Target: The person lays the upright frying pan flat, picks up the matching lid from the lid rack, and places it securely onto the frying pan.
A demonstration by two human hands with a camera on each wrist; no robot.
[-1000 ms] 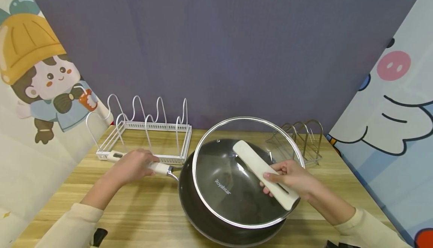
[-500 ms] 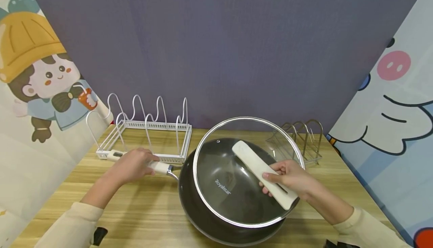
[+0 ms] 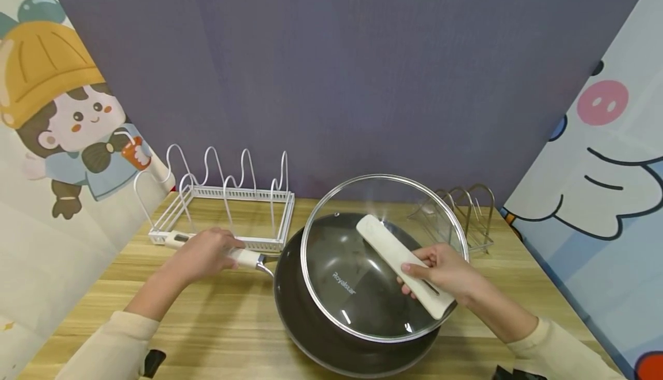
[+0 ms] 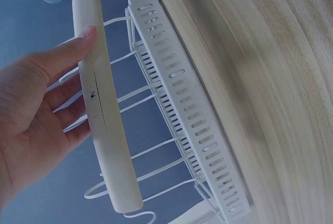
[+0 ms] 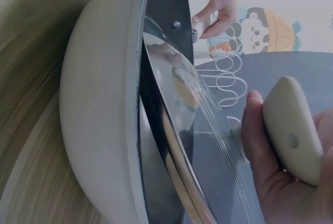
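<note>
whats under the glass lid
The dark wok sits under the tilted glass lid; its bare dark inside shows through the glass. The lid handle and right hand cover part.

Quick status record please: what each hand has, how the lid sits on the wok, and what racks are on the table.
left hand: grips the wok handle
right hand: grips the lid handle
glass lid: tilted, far edge raised, near edge low at the wok
white wire rack: behind the left hand, holds nothing
metal rack: behind the lid, holds nothing
surface: wooden table
</note>
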